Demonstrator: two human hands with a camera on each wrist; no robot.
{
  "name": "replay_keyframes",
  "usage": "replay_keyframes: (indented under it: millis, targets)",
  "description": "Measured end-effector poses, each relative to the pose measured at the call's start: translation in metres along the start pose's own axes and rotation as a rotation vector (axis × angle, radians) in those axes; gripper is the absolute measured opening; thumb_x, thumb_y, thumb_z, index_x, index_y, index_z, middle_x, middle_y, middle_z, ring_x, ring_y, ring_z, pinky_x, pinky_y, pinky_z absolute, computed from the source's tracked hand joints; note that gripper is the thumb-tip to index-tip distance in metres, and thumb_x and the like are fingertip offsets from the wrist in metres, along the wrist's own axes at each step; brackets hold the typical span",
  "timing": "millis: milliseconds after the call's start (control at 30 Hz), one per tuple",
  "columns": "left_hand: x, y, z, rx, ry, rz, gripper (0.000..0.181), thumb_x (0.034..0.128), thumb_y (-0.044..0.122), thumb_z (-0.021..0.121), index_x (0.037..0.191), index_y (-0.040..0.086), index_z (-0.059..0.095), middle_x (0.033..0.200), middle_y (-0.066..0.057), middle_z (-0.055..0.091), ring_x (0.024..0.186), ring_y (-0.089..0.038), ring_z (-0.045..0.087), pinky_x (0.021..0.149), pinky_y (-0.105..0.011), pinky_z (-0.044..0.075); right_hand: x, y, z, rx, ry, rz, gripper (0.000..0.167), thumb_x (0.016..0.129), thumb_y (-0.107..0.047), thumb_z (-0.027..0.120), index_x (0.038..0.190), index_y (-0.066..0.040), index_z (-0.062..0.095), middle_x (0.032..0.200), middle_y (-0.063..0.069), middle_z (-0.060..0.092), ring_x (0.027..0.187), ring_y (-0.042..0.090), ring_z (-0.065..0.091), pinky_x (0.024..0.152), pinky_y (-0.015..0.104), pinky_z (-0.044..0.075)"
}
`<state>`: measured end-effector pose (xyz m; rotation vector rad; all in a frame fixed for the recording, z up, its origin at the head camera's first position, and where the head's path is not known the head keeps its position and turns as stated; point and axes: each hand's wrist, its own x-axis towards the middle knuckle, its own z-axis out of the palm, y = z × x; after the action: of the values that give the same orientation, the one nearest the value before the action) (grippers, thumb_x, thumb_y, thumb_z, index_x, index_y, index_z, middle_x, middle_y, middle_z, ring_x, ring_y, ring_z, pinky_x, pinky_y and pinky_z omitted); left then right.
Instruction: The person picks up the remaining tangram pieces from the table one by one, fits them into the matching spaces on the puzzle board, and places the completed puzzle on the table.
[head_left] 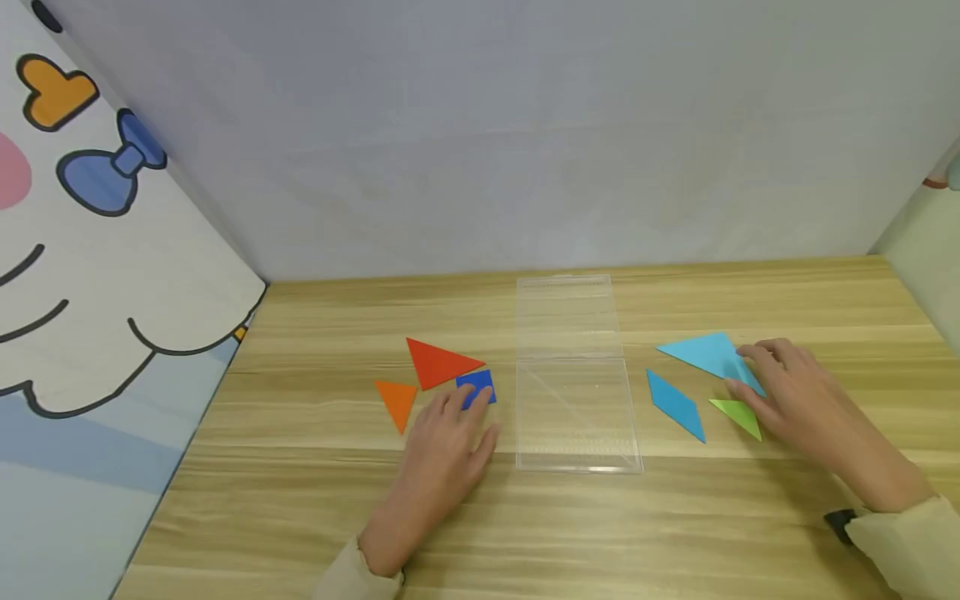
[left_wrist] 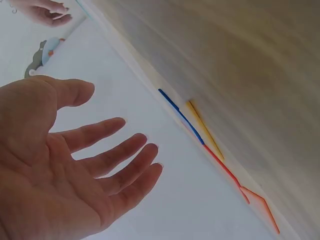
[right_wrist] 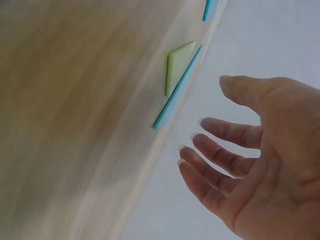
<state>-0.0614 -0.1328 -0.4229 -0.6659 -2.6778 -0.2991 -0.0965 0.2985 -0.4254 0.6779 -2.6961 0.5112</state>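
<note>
Tabletop [head_left: 570,533]: yellow piece [left_wrist: 206,131], left-wrist view only.

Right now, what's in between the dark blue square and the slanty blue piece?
A clear plastic case lies between the dark blue square and the slanty blue piece. The head view shows it.

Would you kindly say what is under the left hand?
The left hand partly covers the blue square. Likely beneath: a yellow piece, hidden in the head view, shows edge-on from the left wrist.
</note>
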Motion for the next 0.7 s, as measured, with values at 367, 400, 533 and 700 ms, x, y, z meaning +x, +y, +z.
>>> replay_keyframes:
  millis: [367,400,533,700]
  targets:
    - [-0.003,0.012,-0.003,-0.083,-0.122,0.071,0.039,0.0925,0.03,0.078,0.121,0.004,0.07,0.109,-0.012,0.071,0.097,-0.03,0.068,0.078,-0.041,0.058,0.008,0.002,0.003,0.015,-0.058,0.063,0.043,0.093,-0.013,0.075,0.125,0.009,0.057,0.114,0.029,0.056,0.098,0.044,0.055,0.076,0.059,0.047]
    - [-0.003,0.013,-0.003,-0.088,-0.138,0.075,0.039,0.0924,0.03,0.078,0.121,0.004,0.07,0.108,-0.012,0.071,0.097,-0.029,0.068,0.077,-0.041,0.058,0.009,0.002,0.003,0.02,-0.066,0.07,0.044,0.094,-0.014,0.075,0.126,0.009,0.057,0.115,0.029,0.055,0.099,0.045,0.055,0.077,0.059,0.046]
    - [-0.005,0.016,-0.004,-0.101,-0.185,0.1,0.038,0.0925,0.03,0.077,0.12,0.005,0.069,0.107,-0.01,0.07,0.096,-0.026,0.067,0.075,-0.039,0.058,0.012,0.002,0.004,0.031,-0.092,0.087,0.048,0.094,-0.014,0.075,0.13,0.009,0.055,0.117,0.031,0.054,0.1,0.045,0.054,0.077,0.059,0.047]
    - [-0.005,0.02,-0.003,-0.106,-0.221,0.133,0.036,0.0929,0.031,0.078,0.117,0.006,0.069,0.105,-0.008,0.069,0.093,-0.022,0.065,0.075,-0.035,0.057,0.016,0.002,0.007,0.034,-0.104,0.082,0.051,0.093,-0.014,0.076,0.132,0.009,0.053,0.118,0.031,0.053,0.098,0.045,0.054,0.077,0.058,0.047]
